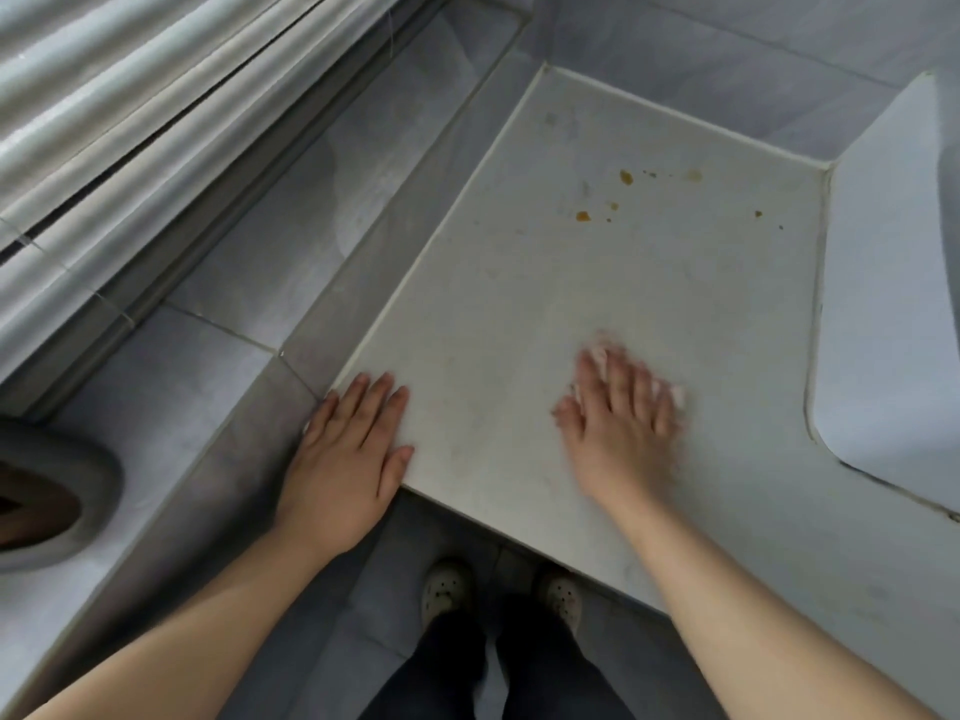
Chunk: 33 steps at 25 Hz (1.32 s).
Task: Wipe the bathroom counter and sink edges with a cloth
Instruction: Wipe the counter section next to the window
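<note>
Right hand flat, pressing small whitish cloth on pale stone counter; left hand flat at front-left corner; risk: unpinched cloth may slip out; orange-brown spots near far edge may smear.

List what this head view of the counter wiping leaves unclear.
1. Cloth: head view, mostly hidden under the right hand and blurred; its shape cannot be told.
2. Sink: cut off by the right edge; the basin is unseen.
3. Grey round object: cut off by the left edge; unidentifiable.
4. Brown spots on the counter: too small to identify.
</note>
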Tool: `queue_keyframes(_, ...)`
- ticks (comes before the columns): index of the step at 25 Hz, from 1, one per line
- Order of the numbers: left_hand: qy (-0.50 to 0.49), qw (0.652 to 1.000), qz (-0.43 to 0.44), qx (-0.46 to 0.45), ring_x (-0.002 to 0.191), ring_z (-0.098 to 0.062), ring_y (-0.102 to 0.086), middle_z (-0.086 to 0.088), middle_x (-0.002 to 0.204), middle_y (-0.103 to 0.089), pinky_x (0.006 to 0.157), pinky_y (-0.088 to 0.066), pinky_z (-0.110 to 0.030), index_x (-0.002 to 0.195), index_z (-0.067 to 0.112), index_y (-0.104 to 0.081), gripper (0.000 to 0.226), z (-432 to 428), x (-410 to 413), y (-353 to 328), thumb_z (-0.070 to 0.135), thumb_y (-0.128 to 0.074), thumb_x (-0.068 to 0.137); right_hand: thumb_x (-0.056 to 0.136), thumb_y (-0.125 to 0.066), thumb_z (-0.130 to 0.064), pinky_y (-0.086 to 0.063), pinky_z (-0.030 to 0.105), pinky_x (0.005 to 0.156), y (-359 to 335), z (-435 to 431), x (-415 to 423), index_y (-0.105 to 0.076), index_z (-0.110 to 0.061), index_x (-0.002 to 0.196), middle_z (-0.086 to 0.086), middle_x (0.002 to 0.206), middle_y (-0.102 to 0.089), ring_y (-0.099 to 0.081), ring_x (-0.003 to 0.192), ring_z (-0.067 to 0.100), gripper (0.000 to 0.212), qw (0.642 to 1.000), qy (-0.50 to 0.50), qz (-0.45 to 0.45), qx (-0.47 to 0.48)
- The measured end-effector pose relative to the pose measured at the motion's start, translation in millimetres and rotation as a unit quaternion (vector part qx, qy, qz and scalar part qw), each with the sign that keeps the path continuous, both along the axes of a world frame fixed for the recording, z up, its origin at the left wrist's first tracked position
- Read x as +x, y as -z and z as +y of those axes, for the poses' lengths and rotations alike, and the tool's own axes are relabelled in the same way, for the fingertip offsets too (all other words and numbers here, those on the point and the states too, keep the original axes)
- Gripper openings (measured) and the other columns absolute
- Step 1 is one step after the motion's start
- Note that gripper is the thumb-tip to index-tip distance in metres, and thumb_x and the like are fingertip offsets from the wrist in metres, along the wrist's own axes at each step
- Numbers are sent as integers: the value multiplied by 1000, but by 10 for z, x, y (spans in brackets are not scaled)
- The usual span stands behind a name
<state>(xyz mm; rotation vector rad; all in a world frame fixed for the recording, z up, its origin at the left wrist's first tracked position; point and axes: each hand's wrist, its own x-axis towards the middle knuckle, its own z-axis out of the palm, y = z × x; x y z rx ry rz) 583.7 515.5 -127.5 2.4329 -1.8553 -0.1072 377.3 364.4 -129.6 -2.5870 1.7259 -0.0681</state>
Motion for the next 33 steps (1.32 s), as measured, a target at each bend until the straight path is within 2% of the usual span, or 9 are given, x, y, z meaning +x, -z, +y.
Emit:
queue_keyframes(6, -8, 1000, 19, -4, 132, -21, -29, -12, 140, -46, 113, -6, -31, 135, 5, -44, 62, 101, -24, -19, 43, -12, 98, 87, -31, -43, -10, 45, 111, -8, 487, 509, -48, -21, 136, 7, 141, -48, -45, 129, 34, 56, 967, -255, -6, -23)
queue_keyframes(8, -2, 999, 38, -14, 131, -19, -31, -12, 138, -48, 113, -8, -29, 133, 4, -47, 62, 144, -5, -59, 42, -12, 98, 84, -21, -45, -3, 41, 111, -40, 58, 515, -45, -20, 139, 8, 145, -43, -40, 132, 35, 64, 984, -177, -8, -5)
queue_keyframes(10, -10, 997, 61, -35, 129, -17, -34, -11, 135, -51, 112, -11, -26, 130, 5, -51, 58, 249, 12, -100, 39, -15, 99, 84, -19, -44, -16, 50, 112, -19, -58, 478, -47, -15, 137, 14, 144, -43, -40, 131, 40, 66, 998, -58, -23, -1)
queue_keyframes(13, -19, 992, 80, -91, 123, -16, -42, -11, 128, -58, 109, -23, -27, 121, 3, -60, 46, 478, 21, -99, 27, -30, 95, 83, -33, -38, -36, 54, 103, -49, 405, 938, -58, -10, 126, 16, 131, -56, -54, 118, 39, 57, 993, -102, -50, 16)
queue_keyframes(17, -79, 980, 97, -153, 102, -25, -61, -14, 109, -67, 92, -42, -33, 105, 0, -68, 40, 596, -19, -55, 13, -40, 80, 99, -24, -35, 18, 38, 112, -168, 861, 1549, -8, -9, 149, 9, 158, 1, 2, 146, 25, 59, 952, -284, -47, 107)
queue_keyframes(22, -74, 965, 111, -226, 101, -20, -52, -14, 101, -67, 90, -42, -34, 96, 0, -68, 34, 352, -85, -102, 8, -39, 78, 92, -18, -41, -2, 45, 115, -5, 56, 1171, -27, -13, 147, 8, 155, -24, -22, 142, 27, 62, 983, -182, -20, 9)
queue_keyframes(25, -39, 972, 89, -215, 115, -27, -50, -17, 117, -63, 98, -37, -37, 107, -2, -66, 39, 58, -23, -89, 7, -39, 80, 91, -21, -41, -10, 49, 114, -87, 15, 908, -30, -13, 145, 11, 152, -29, -27, 139, 32, 62, 994, -106, -29, 20)
queue_keyframes(29, -36, 995, 56, -79, 123, -32, -49, -16, 131, -55, 109, -25, -38, 124, 2, -56, 50, -399, -72, -58, 27, -32, 88, 85, -35, -47, -19, 48, 108, -31, 389, 357, -45, -24, 136, 3, 141, -49, -39, 130, 27, 56, 956, -293, 9, 8)
queue_keyframes(33, -67, 995, 34, 59, 143, -17, 10, 5, 155, 5, 112, 13, -44, 148, 23, 1, 78, -693, -268, -86, 54, 11, 77, 86, -21, -53, -13, 60, 108, -49, -255, -133, -33, -35, 143, 0, 153, -30, -26, 140, 29, 60, 1000, 6, 17, 15)
